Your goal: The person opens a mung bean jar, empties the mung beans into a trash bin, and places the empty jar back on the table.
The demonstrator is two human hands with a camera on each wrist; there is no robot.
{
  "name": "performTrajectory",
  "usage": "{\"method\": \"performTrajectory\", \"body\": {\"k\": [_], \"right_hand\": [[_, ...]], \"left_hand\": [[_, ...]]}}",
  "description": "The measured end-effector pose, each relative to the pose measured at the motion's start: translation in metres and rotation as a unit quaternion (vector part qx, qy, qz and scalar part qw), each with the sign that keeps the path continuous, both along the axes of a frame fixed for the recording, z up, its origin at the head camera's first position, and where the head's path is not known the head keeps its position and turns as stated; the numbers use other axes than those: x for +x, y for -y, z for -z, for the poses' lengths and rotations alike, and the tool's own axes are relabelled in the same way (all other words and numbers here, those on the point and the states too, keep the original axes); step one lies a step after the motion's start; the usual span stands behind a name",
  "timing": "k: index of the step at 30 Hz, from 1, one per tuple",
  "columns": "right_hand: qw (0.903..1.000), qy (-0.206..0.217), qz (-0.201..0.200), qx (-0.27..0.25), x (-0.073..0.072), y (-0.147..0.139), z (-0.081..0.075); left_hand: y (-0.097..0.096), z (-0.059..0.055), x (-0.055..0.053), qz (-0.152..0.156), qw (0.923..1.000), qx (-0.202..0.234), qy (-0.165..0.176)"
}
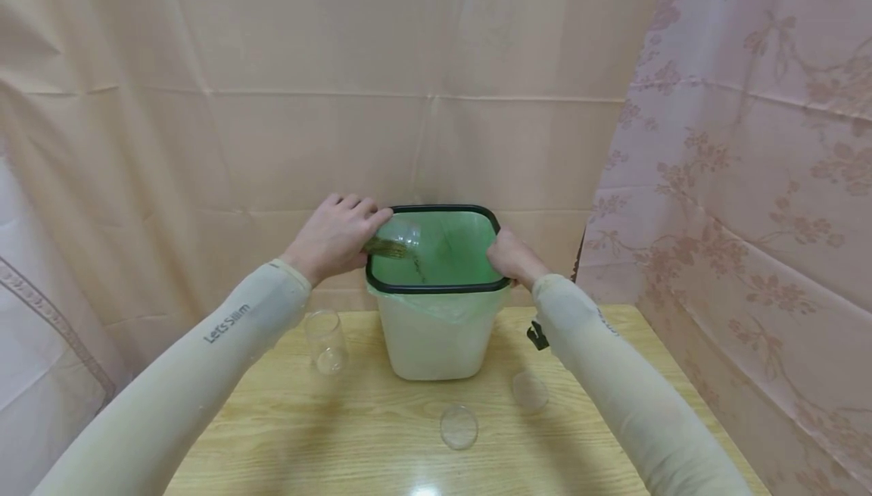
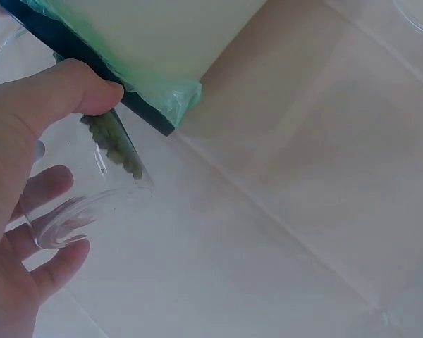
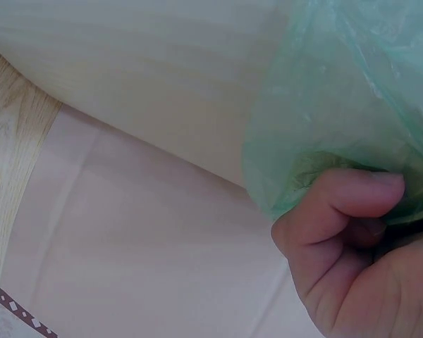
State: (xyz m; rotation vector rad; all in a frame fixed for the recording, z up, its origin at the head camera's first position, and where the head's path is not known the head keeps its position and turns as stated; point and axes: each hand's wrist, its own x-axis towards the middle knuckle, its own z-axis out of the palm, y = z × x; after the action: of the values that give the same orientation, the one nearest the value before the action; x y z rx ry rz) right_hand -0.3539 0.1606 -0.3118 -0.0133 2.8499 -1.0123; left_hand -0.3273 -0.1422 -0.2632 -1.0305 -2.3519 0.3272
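A white trash can (image 1: 439,341) with a black rim (image 1: 443,288) and a green liner bag (image 1: 450,246) stands on the table. My left hand (image 1: 341,235) grips a clear jar (image 1: 406,232), tipped sideways over the left side of the rim. Small greenish-brown pieces (image 1: 388,247) lie along the jar's lower side, and some fall from its mouth into the bag. In the left wrist view, the thumb lies across the jar (image 2: 92,204) beside the rim. My right hand (image 1: 514,255) grips the rim at the right, its fingers curled over the liner (image 3: 324,105).
A second clear jar (image 1: 325,341) stands on the wooden table (image 1: 272,413) left of the can. Two clear round lids, a front one (image 1: 459,428) and a right one (image 1: 530,391), lie nearer me. A small black object (image 1: 537,335) shows by the right forearm. Curtains (image 1: 306,140) hang behind.
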Motion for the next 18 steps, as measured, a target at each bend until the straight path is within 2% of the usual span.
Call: {"method": "performTrajectory", "body": {"k": [10,14,18], "right_hand": [[1.0000,-0.003,-0.001,-0.002,-0.0002,0.0001,0.0008],[1.0000,-0.004,-0.001,-0.005,-0.0009,-0.0001,0.0015],[1.0000,-0.004,-0.001,-0.006,-0.0010,-0.0007,0.0022]], "left_hand": [[-0.0039,-0.0013,-0.0013,0.005,0.9996,-0.022,-0.020],[-0.0057,-0.0009,-0.0014,0.017,0.9989,-0.021,-0.039],[-0.0063,-0.0003,-0.0014,0.020,0.9989,-0.014,-0.040]]}}
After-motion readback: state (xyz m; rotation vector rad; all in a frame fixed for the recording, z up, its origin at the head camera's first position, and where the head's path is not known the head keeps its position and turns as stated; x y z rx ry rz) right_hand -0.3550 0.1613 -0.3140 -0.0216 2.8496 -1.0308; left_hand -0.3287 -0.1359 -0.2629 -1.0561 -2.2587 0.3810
